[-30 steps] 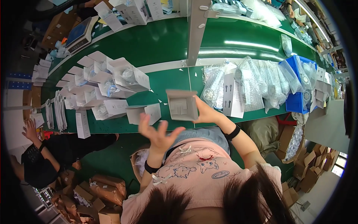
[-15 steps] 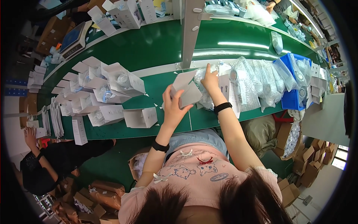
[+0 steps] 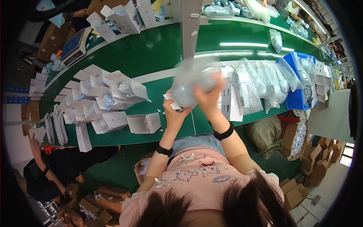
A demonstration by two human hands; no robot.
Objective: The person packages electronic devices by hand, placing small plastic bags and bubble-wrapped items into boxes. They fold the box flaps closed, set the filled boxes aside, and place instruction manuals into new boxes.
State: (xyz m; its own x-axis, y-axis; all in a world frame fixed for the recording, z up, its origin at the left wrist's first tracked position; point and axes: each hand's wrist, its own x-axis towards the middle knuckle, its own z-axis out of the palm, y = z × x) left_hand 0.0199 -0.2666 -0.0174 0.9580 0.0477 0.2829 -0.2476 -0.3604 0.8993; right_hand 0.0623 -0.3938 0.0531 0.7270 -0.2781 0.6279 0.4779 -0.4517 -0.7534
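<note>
In my left hand [image 3: 175, 116] is a small white carton [image 3: 170, 100], gripped with the fingers bent around it and mostly hidden from view. Over it my right hand [image 3: 210, 97], smeared by motion, grips a clear plastic-bagged item [image 3: 188, 81]; what the bag contains is too blurred to name. The bag's lower end is at the carton, though I cannot tell whether it is inside. To the left of my hands stands an open white box [image 3: 144, 123], beside several open boxes [image 3: 132, 87] holding plastic-wrapped items.
Bubble-wrapped packages [image 3: 246, 84] lie right of my hands, against a blue bin [image 3: 293, 100]. Printed cards [image 3: 226, 101] sit beside them. A metal post [image 3: 188, 34] rises beyond my hands. Another person's hand [image 3: 36, 148] is at the left end, near stacked flat cartons [image 3: 58, 126].
My right hand has picked up the bagged item from the table and brought it left over the carton. My left hand still grips the carton and is slightly lower.
</note>
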